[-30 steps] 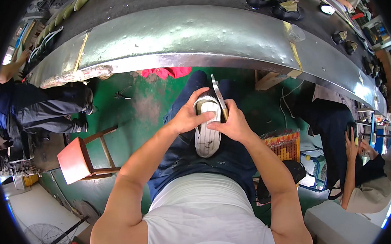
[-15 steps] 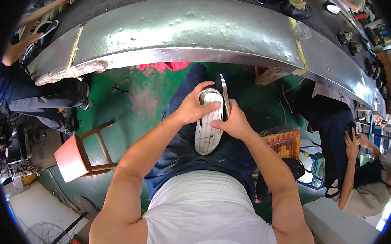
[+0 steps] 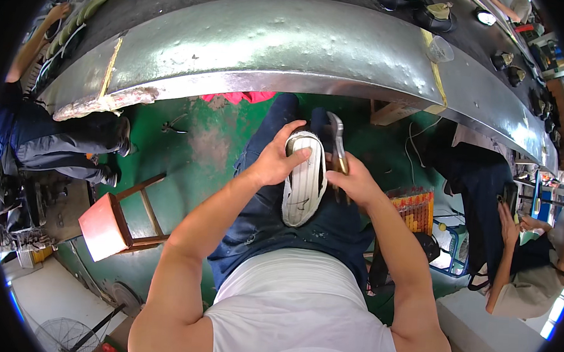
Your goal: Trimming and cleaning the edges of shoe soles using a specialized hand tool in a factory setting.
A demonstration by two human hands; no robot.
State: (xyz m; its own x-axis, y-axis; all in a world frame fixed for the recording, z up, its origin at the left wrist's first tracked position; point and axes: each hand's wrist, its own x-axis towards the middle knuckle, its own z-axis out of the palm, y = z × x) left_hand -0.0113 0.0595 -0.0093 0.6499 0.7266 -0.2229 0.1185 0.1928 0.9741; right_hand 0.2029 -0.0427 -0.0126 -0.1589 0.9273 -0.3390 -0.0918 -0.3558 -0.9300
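Note:
A shoe (image 3: 302,196) is bottom up above my lap, its pale ribbed underside facing me with a dark scribbled mark near the close end. My left hand (image 3: 279,161) grips its far left side, thumb pressed on the underside. Just right of the shoe, my right hand (image 3: 354,179) is closed round the handles of metal pincers (image 3: 339,137). Their curved jaw points away from me and stands apart from the shoe's edge. Whether the jaws are open is hard to make out.
A dented metal bench edge (image 3: 263,51) crosses ahead, with dark shoes (image 3: 434,17) on the surface behind it. A stool (image 3: 110,227) lies left; pliers (image 3: 175,124) rest on the green floor. Co-workers (image 3: 512,232) are at both sides, and a fan (image 3: 66,337) is lower left.
My right hand and the pincers have shifted right, away from the shoe, and its thumb has left the underside. A pale oval piece has appeared behind the bench edge, upper left.

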